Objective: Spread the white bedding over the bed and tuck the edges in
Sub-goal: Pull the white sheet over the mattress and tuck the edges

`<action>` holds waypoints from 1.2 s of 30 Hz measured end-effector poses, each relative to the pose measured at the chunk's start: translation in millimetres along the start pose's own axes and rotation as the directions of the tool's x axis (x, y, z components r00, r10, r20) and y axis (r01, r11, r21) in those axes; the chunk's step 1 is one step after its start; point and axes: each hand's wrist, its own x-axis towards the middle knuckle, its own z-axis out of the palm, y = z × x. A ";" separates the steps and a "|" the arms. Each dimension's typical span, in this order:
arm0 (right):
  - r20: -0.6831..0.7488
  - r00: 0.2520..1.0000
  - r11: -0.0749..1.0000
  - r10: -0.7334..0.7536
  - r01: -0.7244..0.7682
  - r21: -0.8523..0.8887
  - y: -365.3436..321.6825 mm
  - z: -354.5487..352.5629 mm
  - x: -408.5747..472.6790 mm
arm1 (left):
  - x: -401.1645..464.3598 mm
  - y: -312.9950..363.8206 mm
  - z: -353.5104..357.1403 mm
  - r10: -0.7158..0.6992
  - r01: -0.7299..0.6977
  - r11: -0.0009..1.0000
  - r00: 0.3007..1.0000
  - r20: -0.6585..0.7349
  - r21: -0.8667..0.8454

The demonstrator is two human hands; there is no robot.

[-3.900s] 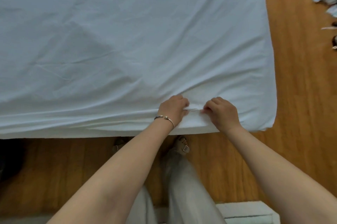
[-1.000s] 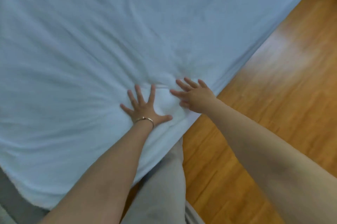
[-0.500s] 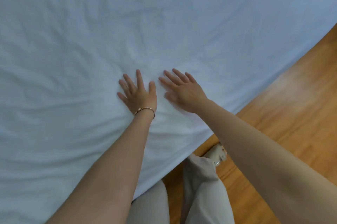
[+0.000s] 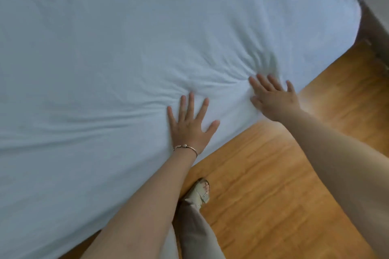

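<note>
Both hands, left [image 4: 190,127] and right [image 4: 273,98], press flat on white bedding [image 4: 105,48].

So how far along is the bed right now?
Done: the white bedding covers the mattress out to its edge. In hand: left hand and right hand press flat, smoothing wrinkles between them. Left: those creases, and whether edges are tucked can't be seen.
</note>
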 end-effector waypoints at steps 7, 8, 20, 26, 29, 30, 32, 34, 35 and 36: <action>-0.394 0.897 0.945 -0.202 0.284 0.161 8.2 -61.4 68.6 | 125.1 44.3 -32.0 -0.160 0.134 0.981 0.969 -0.190 -0.141; -0.334 0.896 0.923 -0.294 0.357 0.144 -5.3 -66.1 84.1 | 140.3 42.7 -35.2 -0.217 0.194 0.972 0.958 -0.186 -0.132; -0.023 0.875 0.797 0.484 -0.430 0.425 168.3 -73.8 203.4 | 251.8 126.4 -24.2 -0.249 0.222 0.968 0.888 -0.387 -0.114; -0.186 0.913 0.922 -0.363 0.381 0.071 170.8 -82.8 217.1 | 292.1 193.4 -18.5 -0.258 0.221 0.965 0.881 -0.396 -0.139; -0.120 0.978 0.978 -0.173 0.184 0.096 247.2 -83.0 235.3 | 304.1 220.6 -16.1 -0.279 0.263 0.960 0.896 -0.345 -0.095; -0.114 0.986 0.989 -0.121 0.130 0.072 270.4 -87.9 242.6 | 309.7 234.9 -16.3 -0.298 0.284 0.955 0.900 -0.319 -0.089; -0.096 0.989 0.993 -0.114 0.115 0.005 301.9 -103.0 260.3 | 325.4 269.5 -18.5 -0.331 0.322 0.944 0.915 -0.230 -0.077; -0.123 0.975 0.982 -0.187 0.181 -0.061 319.7 -116.5 273.7 | 342.3 312.2 -19.7 -0.308 0.308 0.951 0.947 -0.087 -0.020; -0.088 0.956 0.956 -0.279 0.268 -0.119 330.4 -121.7 278.2 | 351.6 333.6 -21.4 -0.296 0.296 0.955 0.955 -0.025 0.012; -0.009 0.928 0.915 -0.371 0.364 -0.174 345.2 -126.7 281.6 | 359.8 354.2 -22.8 -0.291 0.290 0.957 0.956 0.028 0.026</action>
